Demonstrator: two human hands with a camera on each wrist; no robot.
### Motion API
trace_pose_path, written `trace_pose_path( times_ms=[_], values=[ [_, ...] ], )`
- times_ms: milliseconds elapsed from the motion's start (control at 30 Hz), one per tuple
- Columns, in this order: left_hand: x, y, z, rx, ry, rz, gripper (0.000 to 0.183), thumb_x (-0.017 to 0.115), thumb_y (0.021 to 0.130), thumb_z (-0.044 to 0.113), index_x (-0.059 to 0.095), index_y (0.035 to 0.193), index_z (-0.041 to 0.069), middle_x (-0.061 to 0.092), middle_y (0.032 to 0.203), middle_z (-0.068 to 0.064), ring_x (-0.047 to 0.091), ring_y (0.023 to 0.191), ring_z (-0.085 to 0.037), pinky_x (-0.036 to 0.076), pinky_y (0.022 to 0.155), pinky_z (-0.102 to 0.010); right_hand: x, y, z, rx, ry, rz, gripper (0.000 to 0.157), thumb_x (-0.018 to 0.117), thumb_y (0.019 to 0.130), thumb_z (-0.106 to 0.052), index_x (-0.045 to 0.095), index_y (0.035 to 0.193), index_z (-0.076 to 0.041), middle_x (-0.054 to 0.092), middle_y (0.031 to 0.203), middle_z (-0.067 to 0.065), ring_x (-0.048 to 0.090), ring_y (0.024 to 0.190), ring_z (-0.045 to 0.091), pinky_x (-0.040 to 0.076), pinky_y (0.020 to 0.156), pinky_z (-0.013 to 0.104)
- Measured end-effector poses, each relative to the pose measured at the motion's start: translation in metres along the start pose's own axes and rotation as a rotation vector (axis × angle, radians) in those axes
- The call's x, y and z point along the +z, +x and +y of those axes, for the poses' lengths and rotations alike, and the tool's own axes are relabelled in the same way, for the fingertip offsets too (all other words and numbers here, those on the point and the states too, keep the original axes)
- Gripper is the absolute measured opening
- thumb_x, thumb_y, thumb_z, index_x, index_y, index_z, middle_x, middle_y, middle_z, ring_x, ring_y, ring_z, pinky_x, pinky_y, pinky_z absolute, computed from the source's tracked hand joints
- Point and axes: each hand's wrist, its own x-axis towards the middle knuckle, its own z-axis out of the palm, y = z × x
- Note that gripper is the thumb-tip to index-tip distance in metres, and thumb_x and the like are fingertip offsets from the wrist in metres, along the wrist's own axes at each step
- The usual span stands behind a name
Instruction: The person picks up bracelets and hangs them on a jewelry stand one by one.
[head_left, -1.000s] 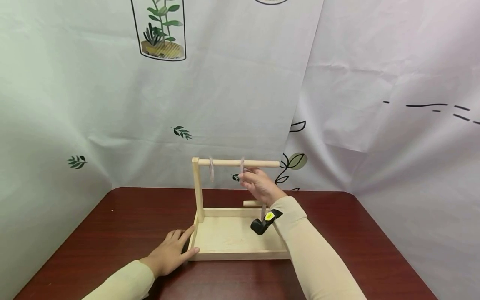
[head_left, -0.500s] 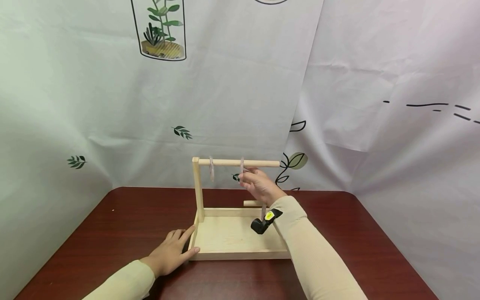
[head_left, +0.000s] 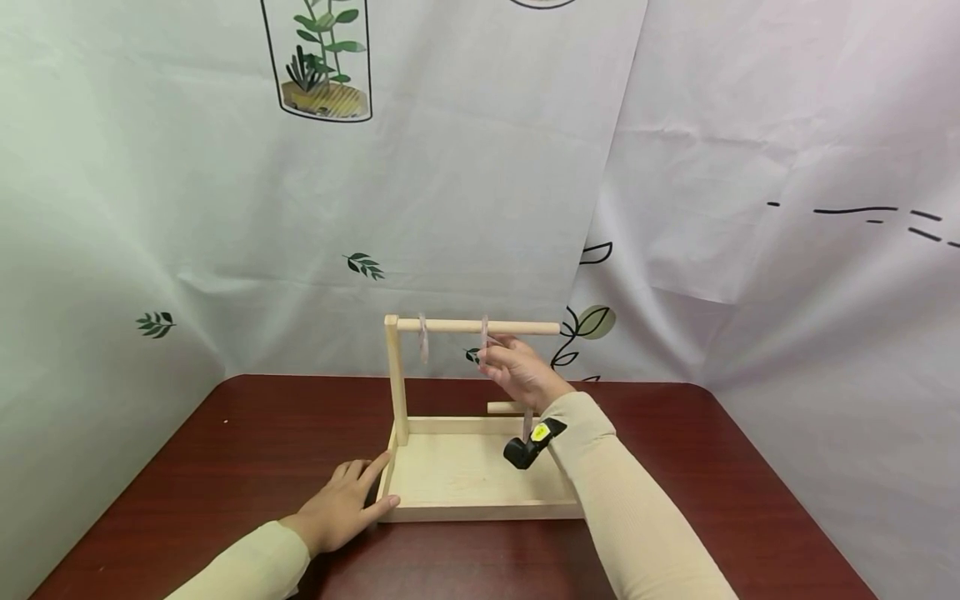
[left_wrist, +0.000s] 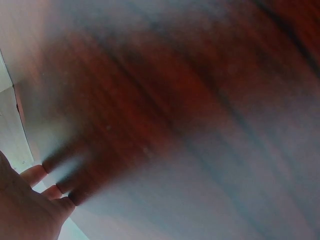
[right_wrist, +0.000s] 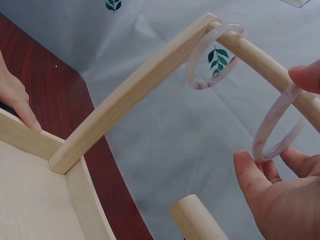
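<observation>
A pale, translucent bangle (head_left: 484,332) hangs round the upper rod (head_left: 525,327) of a wooden stand, near its middle. My right hand (head_left: 523,373) holds this bangle; in the right wrist view the thumb is at its top and the fingertips are at its lower edge. Closer to the upright post, a second bangle (right_wrist: 194,62) hangs on the same rod, untouched. Below, a third bangle (head_left: 527,423) hangs from the short lower rod (head_left: 504,407), partly hidden by the right wrist. My left hand (head_left: 335,505) rests at the left edge of the stand's tray (head_left: 480,512), its fingers extended.
Under the stand is a dark red wooden table (head_left: 262,433). The post (head_left: 396,379) rises from the tray's left side. Behind hangs a white cloth (head_left: 480,192) with printed plants. A black wrist camera (head_left: 528,446) sits on the right wrist, above the tray.
</observation>
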Motion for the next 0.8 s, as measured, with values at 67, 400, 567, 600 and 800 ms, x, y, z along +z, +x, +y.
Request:
trace_pose_path(
  times_ms=[67, 400, 567, 600, 800],
  values=[
    [0.0001, 0.0, 0.0001, 0.0, 0.004, 0.002, 0.074, 0.049, 0.094, 0.058, 0.031, 0.152, 0.017, 0.045, 0.131, -0.019, 0.037, 0.128, -0.044, 0.04, 0.093, -0.062, -0.0001, -0.0007, -0.0002, 0.0, 0.006, -0.003, 0.069, 0.05, 0.088, 0.006, 0.024, 0.151, -0.002, 0.024, 0.155, 0.017, 0.051, 0.098, 0.011, 0.041, 0.098, 0.031],
    [0.0012, -0.0001, -0.0001, 0.009, 0.011, 0.005, 0.074, 0.048, 0.094, 0.059, 0.032, 0.152, 0.015, 0.046, 0.128, -0.019, 0.038, 0.127, -0.043, 0.04, 0.093, -0.061, -0.0036, 0.0008, 0.003, 0.006, -0.003, -0.017, 0.068, 0.05, 0.09, 0.006, 0.021, 0.152, -0.004, 0.021, 0.155, 0.019, 0.036, 0.131, 0.028, 0.03, 0.111, 0.042],
    [0.0025, 0.0002, -0.0011, 0.014, 0.009, 0.01, 0.075, 0.047, 0.094, 0.06, 0.032, 0.151, 0.014, 0.046, 0.128, -0.019, 0.039, 0.126, -0.044, 0.04, 0.092, -0.061, -0.0051, 0.0001, 0.0046, -0.013, -0.014, -0.03, 0.069, 0.054, 0.089, 0.003, 0.023, 0.15, -0.003, 0.024, 0.153, 0.02, 0.04, 0.126, 0.025, 0.027, 0.112, 0.045],
    [0.003, 0.0006, -0.0015, 0.011, 0.011, 0.009, 0.075, 0.047, 0.094, 0.06, 0.031, 0.152, 0.014, 0.046, 0.128, -0.019, 0.038, 0.127, -0.043, 0.04, 0.092, -0.061, -0.0053, -0.0005, 0.0049, -0.019, -0.017, -0.033, 0.07, 0.056, 0.088, 0.003, 0.024, 0.15, -0.003, 0.025, 0.152, 0.02, 0.042, 0.124, 0.024, 0.029, 0.112, 0.044],
    [0.0015, 0.0005, -0.0001, -0.005, 0.005, -0.006, 0.076, 0.048, 0.093, 0.061, 0.031, 0.152, 0.017, 0.045, 0.131, -0.019, 0.037, 0.129, -0.043, 0.04, 0.093, -0.062, -0.0073, -0.0061, 0.0043, -0.044, -0.082, -0.034, 0.072, 0.062, 0.088, -0.002, 0.026, 0.15, -0.004, 0.029, 0.145, 0.024, 0.046, 0.125, 0.027, 0.036, 0.108, 0.04]
  ],
)
